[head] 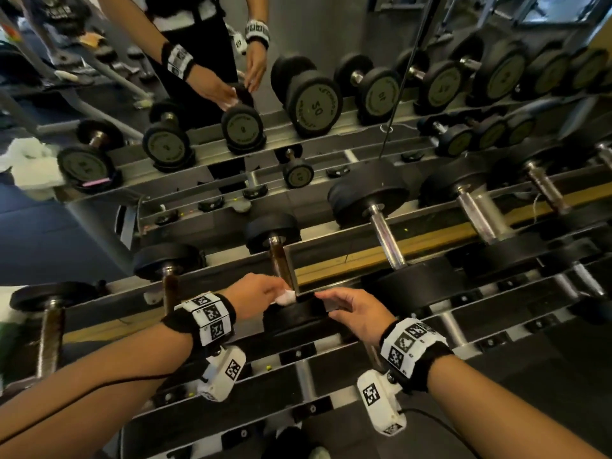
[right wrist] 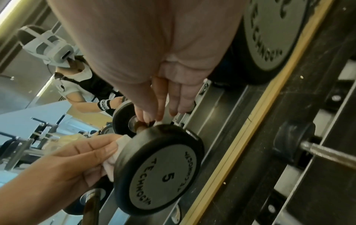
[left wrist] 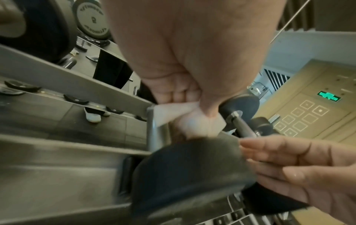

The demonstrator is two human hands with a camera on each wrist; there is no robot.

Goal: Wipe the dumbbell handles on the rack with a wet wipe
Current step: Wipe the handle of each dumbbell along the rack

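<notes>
1. Head view: we note dim, even indoor light; brightest patch is daylight at top right, far beyond the right hand (head: 356,311).
2. Glare streaks run along the chrome dumbbell handles (head: 385,238) just past that hand.
3. Strong wide-angle bending at the edges; rack (head: 331,369) rails bow.
4. Left wrist view: the left hand (left wrist: 185,60) and wet wipe (left wrist: 192,121) are soft with motion blur.
5. Right wrist view: palm overexposed, washed pink.

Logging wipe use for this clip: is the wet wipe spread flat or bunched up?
Bunched up. The wet wipe is a crumpled white wad pinched in the left hand against the handle by the dumbbell marked 5.
</notes>
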